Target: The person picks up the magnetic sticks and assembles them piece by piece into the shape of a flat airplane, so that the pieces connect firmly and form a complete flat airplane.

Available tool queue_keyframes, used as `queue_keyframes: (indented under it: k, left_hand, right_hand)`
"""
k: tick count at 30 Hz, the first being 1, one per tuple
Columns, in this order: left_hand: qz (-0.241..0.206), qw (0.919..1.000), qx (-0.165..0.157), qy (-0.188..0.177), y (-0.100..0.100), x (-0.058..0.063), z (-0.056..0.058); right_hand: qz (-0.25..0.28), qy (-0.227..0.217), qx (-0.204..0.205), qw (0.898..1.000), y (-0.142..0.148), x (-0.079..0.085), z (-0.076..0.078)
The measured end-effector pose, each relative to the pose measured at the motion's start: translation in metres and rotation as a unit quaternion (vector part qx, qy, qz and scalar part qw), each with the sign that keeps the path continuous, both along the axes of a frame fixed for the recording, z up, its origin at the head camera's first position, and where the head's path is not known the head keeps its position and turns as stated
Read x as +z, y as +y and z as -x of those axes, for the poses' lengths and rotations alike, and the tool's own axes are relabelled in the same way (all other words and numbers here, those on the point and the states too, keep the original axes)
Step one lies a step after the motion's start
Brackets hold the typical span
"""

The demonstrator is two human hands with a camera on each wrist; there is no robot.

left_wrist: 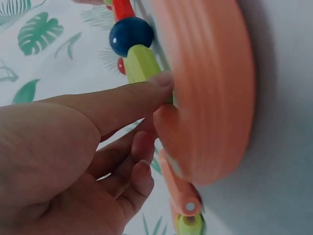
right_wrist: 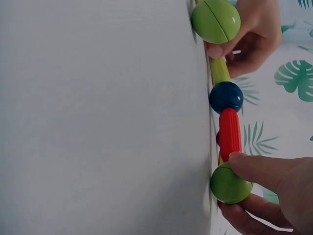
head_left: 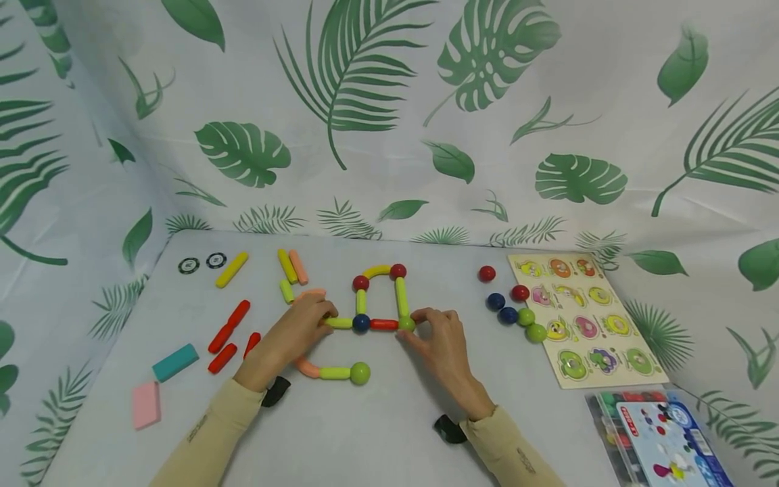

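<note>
Two chips (head_left: 189,266) lie far left, print unreadable. Mid-table (head_left: 389,433), your left hand (head_left: 291,335) pinches a light-green rod (head_left: 342,323), joined through one blue ball (head_left: 362,323) and one red rod (head_left: 385,325) to the green ball (head_left: 406,325) your right hand (head_left: 444,346) pinches. Then come six loose balls (head_left: 508,316), a board (head_left: 572,312) with twelve pictures (head_left: 587,327), a box (head_left: 613,439), its label (head_left: 651,436) too small to read.
</note>
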State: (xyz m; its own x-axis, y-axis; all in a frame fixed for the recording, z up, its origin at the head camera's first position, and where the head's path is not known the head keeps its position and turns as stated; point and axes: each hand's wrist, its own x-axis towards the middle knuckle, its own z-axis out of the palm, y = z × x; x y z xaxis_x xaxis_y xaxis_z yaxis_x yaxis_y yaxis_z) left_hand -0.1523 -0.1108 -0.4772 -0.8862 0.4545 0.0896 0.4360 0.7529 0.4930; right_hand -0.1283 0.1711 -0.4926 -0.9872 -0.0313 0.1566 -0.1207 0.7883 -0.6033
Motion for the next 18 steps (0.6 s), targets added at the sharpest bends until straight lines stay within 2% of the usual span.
queue_keyframes:
  k: [8, 18]
  left_hand:
    - [-0.011, 0.9999, 0.003, 0.012, -0.003, -0.005, 0.023]
    - [-0.007, 0.9996, 0.020, -0.017, -0.006, -0.003, 0.047]
  right_hand:
    - [-0.003, 0.009, -0.003, 1.000, -0.005, -0.002, 0.019]
    - [-0.010, 0.010, 0.003, 1.000, -0.010, -0.002, 0.045]
